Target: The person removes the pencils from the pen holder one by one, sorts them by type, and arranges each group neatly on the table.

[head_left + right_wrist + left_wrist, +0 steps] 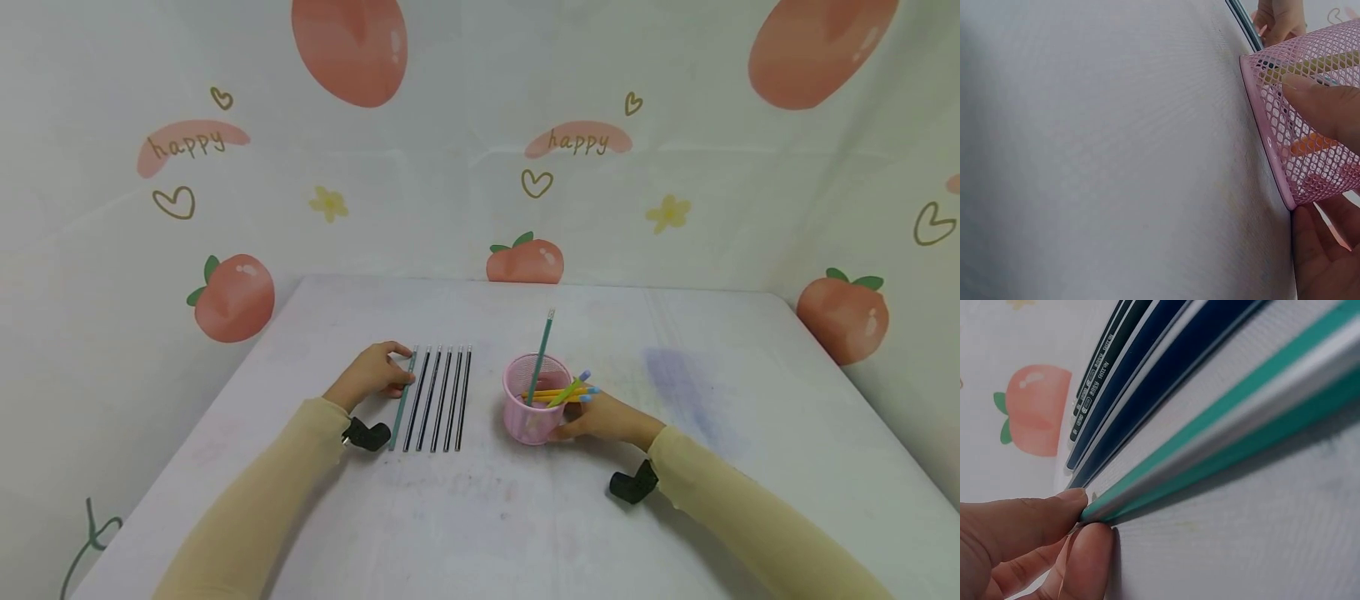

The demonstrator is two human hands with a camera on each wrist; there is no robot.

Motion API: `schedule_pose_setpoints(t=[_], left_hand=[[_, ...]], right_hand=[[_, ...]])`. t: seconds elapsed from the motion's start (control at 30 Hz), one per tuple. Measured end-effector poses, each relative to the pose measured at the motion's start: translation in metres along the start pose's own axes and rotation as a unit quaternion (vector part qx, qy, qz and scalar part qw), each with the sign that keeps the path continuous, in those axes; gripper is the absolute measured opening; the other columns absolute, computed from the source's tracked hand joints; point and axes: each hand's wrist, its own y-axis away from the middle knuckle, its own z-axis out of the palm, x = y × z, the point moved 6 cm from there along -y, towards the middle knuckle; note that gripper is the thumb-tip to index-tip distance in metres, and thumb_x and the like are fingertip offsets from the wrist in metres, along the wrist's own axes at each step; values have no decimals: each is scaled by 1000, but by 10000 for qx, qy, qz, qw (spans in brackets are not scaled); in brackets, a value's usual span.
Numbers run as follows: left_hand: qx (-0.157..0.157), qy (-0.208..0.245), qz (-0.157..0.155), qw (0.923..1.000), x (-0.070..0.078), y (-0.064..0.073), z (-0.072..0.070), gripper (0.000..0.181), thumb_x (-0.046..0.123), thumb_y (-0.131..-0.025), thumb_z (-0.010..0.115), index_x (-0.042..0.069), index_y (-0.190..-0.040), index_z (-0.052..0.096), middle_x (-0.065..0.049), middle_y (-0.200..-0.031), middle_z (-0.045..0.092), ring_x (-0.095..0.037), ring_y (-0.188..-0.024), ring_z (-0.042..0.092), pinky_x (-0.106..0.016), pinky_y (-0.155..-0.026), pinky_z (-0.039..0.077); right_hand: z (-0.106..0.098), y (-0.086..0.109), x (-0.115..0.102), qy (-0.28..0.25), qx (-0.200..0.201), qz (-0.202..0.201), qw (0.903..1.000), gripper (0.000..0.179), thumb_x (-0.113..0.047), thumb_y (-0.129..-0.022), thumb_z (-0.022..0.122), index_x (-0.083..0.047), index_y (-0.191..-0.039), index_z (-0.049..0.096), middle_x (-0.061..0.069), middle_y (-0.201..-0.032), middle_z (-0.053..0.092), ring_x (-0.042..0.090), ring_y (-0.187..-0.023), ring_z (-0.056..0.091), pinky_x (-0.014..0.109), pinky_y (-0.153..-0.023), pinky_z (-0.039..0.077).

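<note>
My left hand pinches a green pencil between thumb and fingers, at the left end of a row. Close beside it on the table, several dark pencils lie parallel, roughly upright in the head view. In the left wrist view the green pencil runs away from the fingertips. A pink mesh pencil cup stands to the right of the row. My right hand grips its right side, thumb against the mesh. One green pencil leans upright inside the cup.
Shorter yellow pencils and a lime-green one tilt over the cup's right rim. The white table has a bluish stain on the right. A white printed backdrop hangs behind and at the sides.
</note>
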Motion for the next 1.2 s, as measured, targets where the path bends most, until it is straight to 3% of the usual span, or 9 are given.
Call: schedule_pose_setpoints(t=[0.27, 0.6, 1.2], left_hand=[[12, 13, -24, 10000, 0, -1, 0, 55, 7, -86, 71, 3, -136, 48, -10, -90, 60, -8, -54, 59, -23, -57, 56], [-55, 80, 2, 10000, 1, 1, 0, 56, 7, -86, 71, 2, -136, 47, -11, -91, 61, -9, -56, 59, -24, -58, 56], [-108, 146, -59, 9998, 1, 1, -3, 57, 9, -85, 72, 1, -136, 48, -12, -94, 61, -8, -55, 60, -22, -58, 55]], right_hand=[[0, 0, 2, -64, 36, 21, 10000, 63, -26, -77, 83, -10, -131, 54, 5, -131, 58, 25, -116, 45, 53, -111, 31], [1, 0, 3, -168, -6, -69, 9998, 70, -24, -78, 82, -8, -137, 49, 9, -138, 54, 30, -132, 42, 58, -114, 26], [0, -2, 2, 23, -68, -138, 9999, 63, -25, -78, 82, -9, -132, 54, 6, -132, 58, 25, -119, 46, 53, -111, 30]])
